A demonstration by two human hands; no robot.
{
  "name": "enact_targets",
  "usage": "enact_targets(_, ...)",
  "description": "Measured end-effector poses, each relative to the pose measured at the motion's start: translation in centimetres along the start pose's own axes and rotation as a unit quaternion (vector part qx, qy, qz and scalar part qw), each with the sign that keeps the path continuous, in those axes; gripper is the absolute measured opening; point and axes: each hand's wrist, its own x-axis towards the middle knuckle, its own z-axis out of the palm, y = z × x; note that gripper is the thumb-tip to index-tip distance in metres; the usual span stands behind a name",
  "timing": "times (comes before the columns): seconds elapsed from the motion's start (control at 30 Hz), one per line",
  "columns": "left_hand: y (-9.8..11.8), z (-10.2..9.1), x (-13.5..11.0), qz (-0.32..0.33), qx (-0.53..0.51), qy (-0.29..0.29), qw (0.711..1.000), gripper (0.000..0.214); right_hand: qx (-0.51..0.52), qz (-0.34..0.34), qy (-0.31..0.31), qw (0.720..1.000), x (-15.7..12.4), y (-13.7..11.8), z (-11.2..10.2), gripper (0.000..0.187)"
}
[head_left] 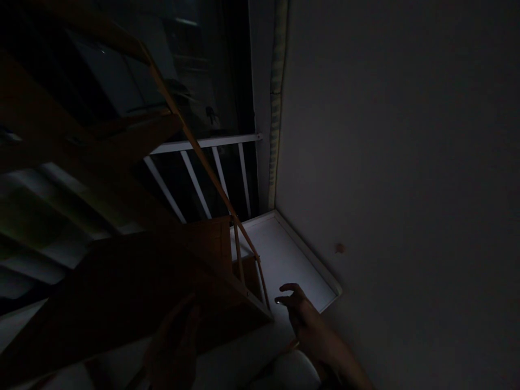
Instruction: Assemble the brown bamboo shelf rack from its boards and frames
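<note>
Darkness covered the wooden stairs, and with left hand and right hand both open, off the handrail, a misstep could have caused falling.

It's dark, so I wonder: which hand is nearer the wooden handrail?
Right. The right hand is just right of the handrail, at its lower end; the left hand is farther left.

Fig.: pale landing floor, lying just beyond right hand. White skirting runs along its edge, right of that hand. Wooden stair frame meets the floor betw. left hand & right hand. Scene v. dark.
</note>
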Motion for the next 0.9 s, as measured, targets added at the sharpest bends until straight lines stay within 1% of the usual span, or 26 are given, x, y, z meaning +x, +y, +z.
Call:
enact_targets(0.07,0.6,0.0,0.0,-0.024,0.040,-0.001,0.999,0.049,0.016,-0.017,0.017,1.000,0.1,0.2,-0.1,0.030)
enact_targets(0.1,0.9,0.0,-0.1,-0.033,0.049,-0.005,0.998,0.050,0.021,-0.028,0.020,0.999,0.3,-0.1,-0.1,0.027)
enact_targets(0.17,1.5,0.0,-0.3,-0.032,0.041,0.001,0.999,0.052,0.009,-0.039,0.006,0.999,1.1,-1.4,0.0,0.025)
enact_targets(0.2,1.8,0.0,-0.4,-0.032,0.038,0.006,0.999,0.053,-0.013,-0.032,-0.004,0.999,1.6,-2.3,0.0,0.026)
enact_targets(0.27,1.9,-0.1,-0.5,-0.038,0.036,0.009,0.999,0.054,-0.090,0.003,-0.015,0.996,2.6,-4.1,0.0,0.031)
enact_targets(0.33,1.7,-0.1,-0.5,-0.035,0.024,-0.002,0.999,0.053,-0.171,0.026,-0.025,0.985,3.4,-5.5,0.0,0.039)
enact_targets(0.4,1.1,-0.1,-0.4,-0.021,0.011,-0.008,1.000,0.051,-0.227,0.028,-0.048,0.972,3.9,-6.4,0.0,0.044)
enact_targets(0.5,0.1,-0.1,-0.3,0.003,-0.004,-0.012,1.000,0.048,-0.264,0.020,-0.085,0.961,4.1,-6.6,0.0,0.044)
enact_targets(0.6,-0.6,-0.1,-0.2,0.018,-0.012,-0.020,1.000,0.043,-0.273,0.016,-0.083,0.958,4.0,-6.3,0.1,0.046)
enact_targets(0.67,-0.9,0.0,-0.2,0.011,0.000,-0.016,1.000,0.043,-0.277,0.020,-0.075,0.958,4.0,-6.0,0.1,0.049)
enact_targets(0.77,-1.0,0.1,-0.1,-0.001,0.004,-0.018,1.000,0.044,-0.284,0.024,-0.079,0.955,4.1,-5.6,0.1,0.049)
enact_targets(0.9,-0.5,0.0,-0.1,0.006,0.006,-0.015,1.000,0.044,-0.313,0.013,-0.101,0.944,4.3,-5.7,0.1,0.044)
